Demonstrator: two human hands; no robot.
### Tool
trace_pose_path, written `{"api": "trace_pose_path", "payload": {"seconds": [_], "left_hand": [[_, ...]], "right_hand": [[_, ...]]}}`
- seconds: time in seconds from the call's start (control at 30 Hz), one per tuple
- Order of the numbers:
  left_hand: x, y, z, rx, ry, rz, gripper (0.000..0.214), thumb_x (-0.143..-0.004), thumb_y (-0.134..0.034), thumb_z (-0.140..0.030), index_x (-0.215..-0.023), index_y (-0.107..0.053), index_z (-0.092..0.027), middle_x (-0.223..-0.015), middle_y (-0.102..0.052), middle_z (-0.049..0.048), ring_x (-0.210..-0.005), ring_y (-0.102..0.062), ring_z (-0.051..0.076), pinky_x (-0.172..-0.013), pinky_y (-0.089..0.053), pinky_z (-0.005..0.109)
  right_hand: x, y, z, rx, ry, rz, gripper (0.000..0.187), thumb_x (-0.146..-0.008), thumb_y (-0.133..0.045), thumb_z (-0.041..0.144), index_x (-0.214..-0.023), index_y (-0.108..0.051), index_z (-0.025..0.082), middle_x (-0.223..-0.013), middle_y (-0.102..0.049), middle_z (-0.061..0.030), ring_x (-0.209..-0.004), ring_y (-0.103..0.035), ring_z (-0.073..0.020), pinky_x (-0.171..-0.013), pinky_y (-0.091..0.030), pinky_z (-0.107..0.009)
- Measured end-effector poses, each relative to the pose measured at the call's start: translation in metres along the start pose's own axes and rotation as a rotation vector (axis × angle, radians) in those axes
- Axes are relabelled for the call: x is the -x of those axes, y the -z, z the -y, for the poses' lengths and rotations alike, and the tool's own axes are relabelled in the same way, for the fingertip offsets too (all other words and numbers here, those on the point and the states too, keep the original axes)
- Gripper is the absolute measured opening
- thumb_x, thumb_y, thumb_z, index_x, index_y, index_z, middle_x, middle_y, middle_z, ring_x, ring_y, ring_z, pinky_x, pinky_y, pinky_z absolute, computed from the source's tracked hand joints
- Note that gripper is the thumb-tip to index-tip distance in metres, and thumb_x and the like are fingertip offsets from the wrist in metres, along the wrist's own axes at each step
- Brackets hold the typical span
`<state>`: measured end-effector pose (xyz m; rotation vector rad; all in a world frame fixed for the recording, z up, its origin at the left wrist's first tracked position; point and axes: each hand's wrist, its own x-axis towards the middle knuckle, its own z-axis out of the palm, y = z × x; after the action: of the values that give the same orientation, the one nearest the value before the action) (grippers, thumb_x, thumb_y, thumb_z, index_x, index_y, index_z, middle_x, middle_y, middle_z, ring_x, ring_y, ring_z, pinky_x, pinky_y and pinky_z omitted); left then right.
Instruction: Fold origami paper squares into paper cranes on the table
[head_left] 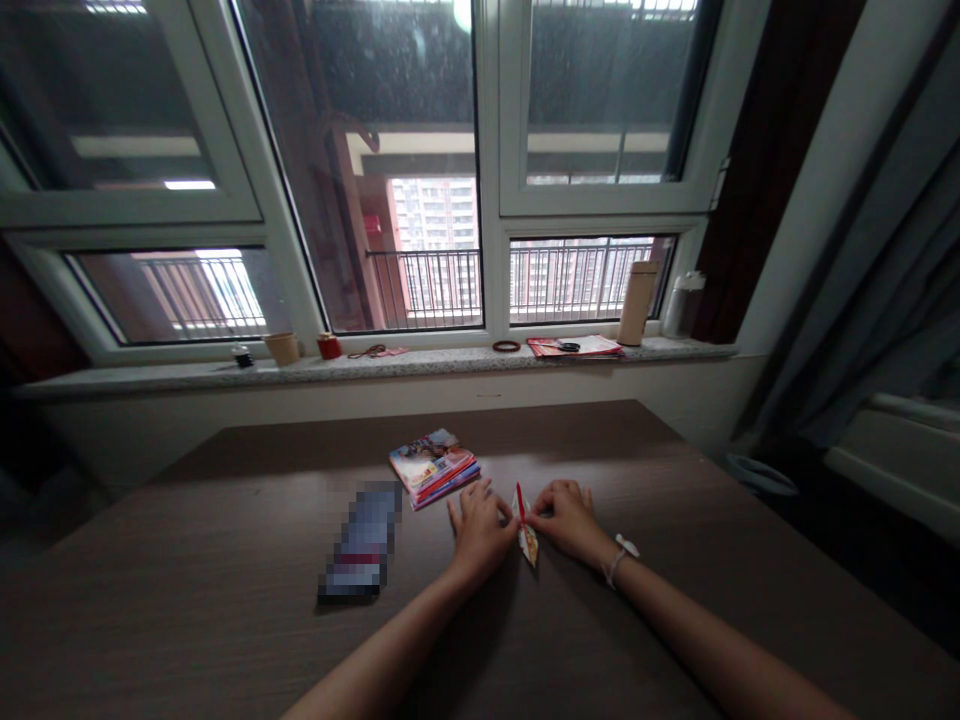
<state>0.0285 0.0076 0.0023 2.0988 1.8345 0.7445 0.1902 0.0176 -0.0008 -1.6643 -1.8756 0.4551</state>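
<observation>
Paper fold [526, 533], long axis near-to-far

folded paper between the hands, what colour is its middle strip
The middle strip of the folded paper is red, best seen in the head view.

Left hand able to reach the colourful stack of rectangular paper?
Likely yes: the stack lies just beyond the left hand, nothing visible between, though its fingers appear to pinch the red-and-white folded paper.
</observation>
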Motion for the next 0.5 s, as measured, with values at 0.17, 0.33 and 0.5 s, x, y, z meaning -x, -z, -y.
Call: {"api": "trace_pose_path", "payload": {"seconds": [0.17,0.33,0.5], "left_hand": [[0.0024,0.0046,-0.0018,-0.005,-0.015,-0.022,0.016,-0.076,-0.066,-0.035,-0.089,-0.065,-0.026,-0.144,-0.043,0.0057,-0.134,-0.03,0.03,-0.109,-0.015,0.059],[0.0025,0.0076,-0.0026,-0.007,-0.061,-0.05,0.01,-0.078,-0.064,-0.032,-0.073,-0.068,-0.025,-0.143,-0.046,-0.0013,-0.131,-0.032,0.031,-0.108,-0.019,0.058],[0.0005,0.0076,-0.0008,-0.012,-0.067,-0.046,0.009,-0.077,-0.066,-0.033,-0.074,-0.069,-0.025,-0.142,-0.048,-0.0023,-0.13,-0.032,0.032,-0.107,-0.02,0.057]], "right_hand": [[0.0007,-0.002,-0.0047,-0.031,0.0,-0.015,0.023,-0.071,-0.068,0.044,-0.072,-0.065,0.022,-0.093,-0.065,-0.0047,-0.107,-0.05,-0.0279,-0.108,-0.011,-0.053],[0.0019,0.0004,-0.0035,-0.033,0.014,-0.002,0.022,-0.073,-0.066,0.045,-0.071,-0.067,0.023,-0.093,-0.064,-0.0038,-0.105,-0.05,-0.0268,-0.108,-0.012,-0.052],[0.001,0.0002,-0.0035,-0.028,0.007,-0.002,0.022,-0.073,-0.067,0.044,-0.071,-0.066,0.022,-0.092,-0.064,-0.0039,-0.104,-0.05,-0.0259,-0.108,-0.013,-0.052]]}}
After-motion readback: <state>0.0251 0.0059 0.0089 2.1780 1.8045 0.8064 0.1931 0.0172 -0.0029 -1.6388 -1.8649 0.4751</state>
